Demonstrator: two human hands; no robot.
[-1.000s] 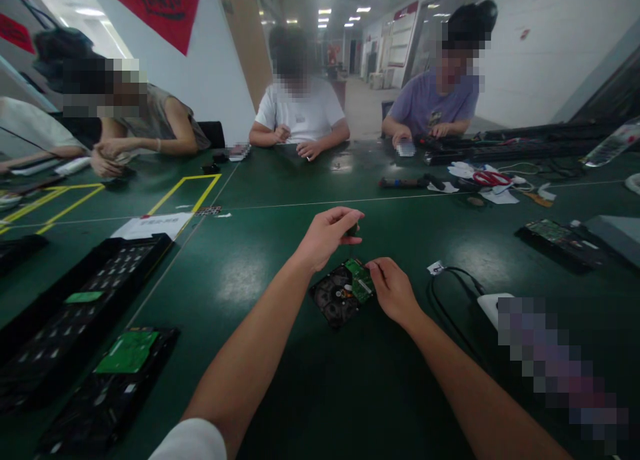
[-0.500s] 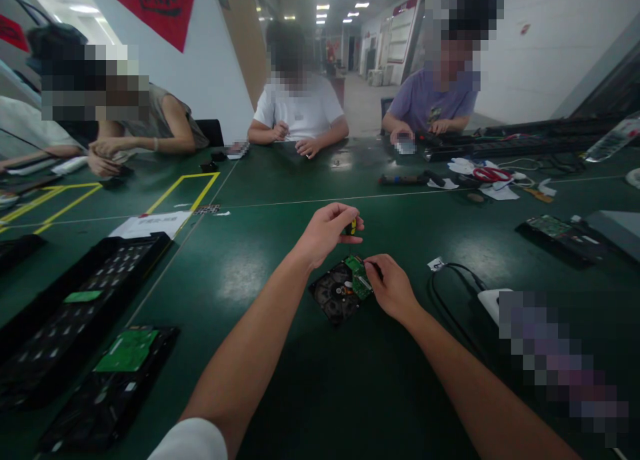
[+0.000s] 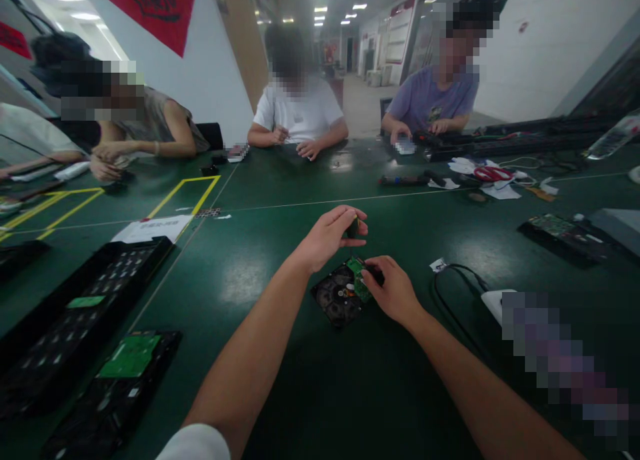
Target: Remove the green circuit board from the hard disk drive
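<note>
In the middle of the head view a hard drive (image 3: 336, 295) lies on the green tabletop, its green circuit board (image 3: 358, 271) facing up. Above the drive's far edge my left hand (image 3: 336, 233) is closed around a screwdriver (image 3: 353, 227) with a black and yellow handle. The handle stands upright over the board, and the shaft's tip is too small to make out. At the right side of the drive my right hand (image 3: 393, 288) grips its edge by the board, thumb and fingers bent. Its fingertips partly cover the board.
On the left stand a long black tray (image 3: 95, 300) and another hard drive (image 3: 117, 387). To the right are a cable (image 3: 450, 300), a white device (image 3: 495, 303) and a further drive (image 3: 560, 237). Three people sit across the table (image 3: 260, 340), near a pile of wires and papers (image 3: 495, 177).
The screwdriver handle has turned in my left hand, showing less yellow. My right fingers have shifted slightly over the board's edge. The whole view has moved a little.
</note>
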